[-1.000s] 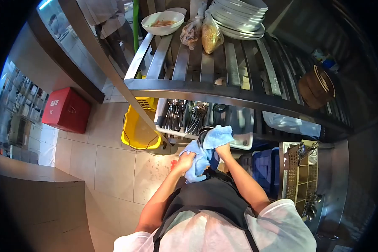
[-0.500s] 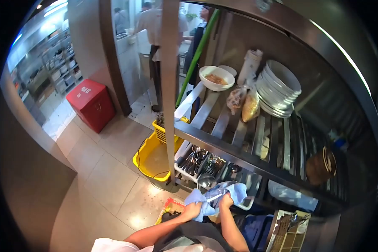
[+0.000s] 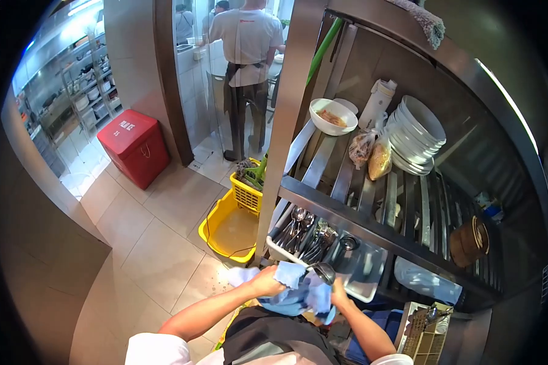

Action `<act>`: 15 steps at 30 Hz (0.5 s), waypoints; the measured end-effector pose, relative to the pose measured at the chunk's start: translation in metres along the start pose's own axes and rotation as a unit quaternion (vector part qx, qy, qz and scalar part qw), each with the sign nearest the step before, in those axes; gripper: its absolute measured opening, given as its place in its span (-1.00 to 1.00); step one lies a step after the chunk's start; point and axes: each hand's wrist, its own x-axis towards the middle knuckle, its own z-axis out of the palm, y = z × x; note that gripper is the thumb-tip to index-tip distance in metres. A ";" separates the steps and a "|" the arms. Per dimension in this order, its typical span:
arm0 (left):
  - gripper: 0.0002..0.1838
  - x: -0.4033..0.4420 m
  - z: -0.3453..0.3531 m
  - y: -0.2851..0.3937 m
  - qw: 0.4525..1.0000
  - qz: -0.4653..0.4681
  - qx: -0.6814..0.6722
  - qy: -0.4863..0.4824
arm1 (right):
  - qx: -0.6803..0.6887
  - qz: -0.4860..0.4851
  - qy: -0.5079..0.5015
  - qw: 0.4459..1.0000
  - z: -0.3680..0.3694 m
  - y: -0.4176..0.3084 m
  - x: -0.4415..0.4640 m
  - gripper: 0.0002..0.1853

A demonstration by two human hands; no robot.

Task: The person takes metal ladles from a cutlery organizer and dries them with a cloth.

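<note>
My left hand [image 3: 266, 281] is closed on a light blue cloth [image 3: 301, 298], which bunches between my hands and hangs over both sides of my grip. My right hand [image 3: 338, 293] is closed at the cloth's other end, its fingers partly covered by the folds. From the top of the cloth sticks the dark, shiny bowl of a ladle [image 3: 323, 272], close to my right hand; the handle is hidden. Just beyond, a white cutlery tray [image 3: 280, 250] on the lower shelf holds spoons [image 3: 293, 226], forks [image 3: 320, 239] and another ladle [image 3: 348, 243].
A metal rack [image 3: 371, 222] carries stacked white bowls [image 3: 415, 131], a bowl of food [image 3: 333, 117] and bagged food [image 3: 380, 159]. A yellow mop bucket [image 3: 210, 234] and a red bin [image 3: 134, 149] stand at left. A person [image 3: 246, 67] stands behind glass.
My view has shifted. The cloth has been rearranged between my hands, and the ladle's bowl now shows beside my right hand rather than above the middle of the cloth.
</note>
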 end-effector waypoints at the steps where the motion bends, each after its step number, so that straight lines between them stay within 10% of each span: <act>1: -0.77 0.001 0.006 0.000 0.991 0.084 -0.023 0.101 | 0.013 0.016 0.057 0.998 -0.011 -0.041 0.020 -0.86; 4: -0.79 -0.028 0.064 -0.022 0.993 -0.062 0.071 -0.067 | 0.127 0.123 0.312 0.933 -0.011 -0.056 0.044 -0.90; 5: -0.79 -0.029 0.071 -0.006 0.992 -0.108 0.052 -0.034 | -0.040 0.120 0.333 0.934 -0.010 -0.073 0.053 -0.85; 6: -0.78 -0.026 0.078 0.013 0.987 -0.155 0.031 -0.001 | 0.225 -0.001 0.468 0.855 0.005 -0.053 0.074 -0.76; 8: -0.76 -0.028 0.096 0.012 0.993 -0.109 0.023 0.034 | 0.666 0.222 0.475 0.531 0.054 -0.032 0.060 -0.67; 10: -0.75 -0.025 0.091 0.003 0.992 -0.053 0.065 0.094 | 0.771 0.205 0.345 0.494 0.070 -0.035 0.050 -0.69; 11: -0.76 -0.023 0.083 0.003 0.987 -0.141 0.082 -0.005 | 0.567 0.233 0.353 0.707 0.065 -0.085 0.056 -0.76; 12: -0.78 -0.013 0.054 0.026 0.970 -0.224 0.087 -0.039 | 0.554 0.329 0.318 0.696 0.062 -0.089 0.049 -0.80; 15: -0.79 -0.010 0.053 -0.006 0.974 -0.023 0.094 0.205 | 0.533 0.183 0.275 0.779 0.045 -0.008 0.034 -0.72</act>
